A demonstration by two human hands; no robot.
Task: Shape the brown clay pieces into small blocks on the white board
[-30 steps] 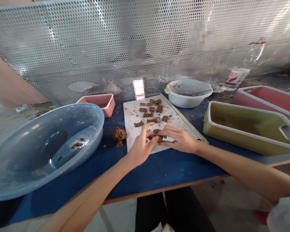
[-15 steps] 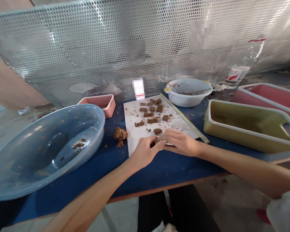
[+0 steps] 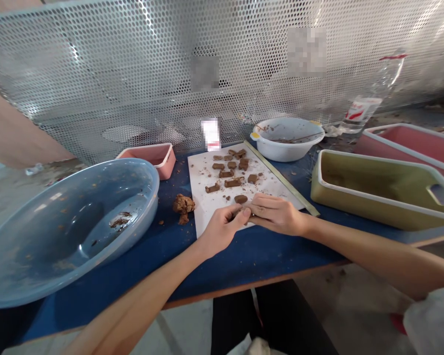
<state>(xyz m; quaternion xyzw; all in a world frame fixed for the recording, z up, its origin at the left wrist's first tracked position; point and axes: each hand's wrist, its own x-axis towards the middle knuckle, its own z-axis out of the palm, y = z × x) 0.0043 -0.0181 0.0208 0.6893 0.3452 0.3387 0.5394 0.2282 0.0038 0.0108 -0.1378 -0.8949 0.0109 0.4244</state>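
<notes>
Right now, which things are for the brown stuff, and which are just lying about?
Seemingly in the job: left hand, right hand, brown pieces, lump, paper.

Probably just lying about: bottle, green bin, pink bins, blue basin, white bowl.

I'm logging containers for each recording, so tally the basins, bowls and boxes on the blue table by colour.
Blue basin: 1
White bowl: 1
Pink boxes: 2
Green box: 1
Total: 5
</notes>
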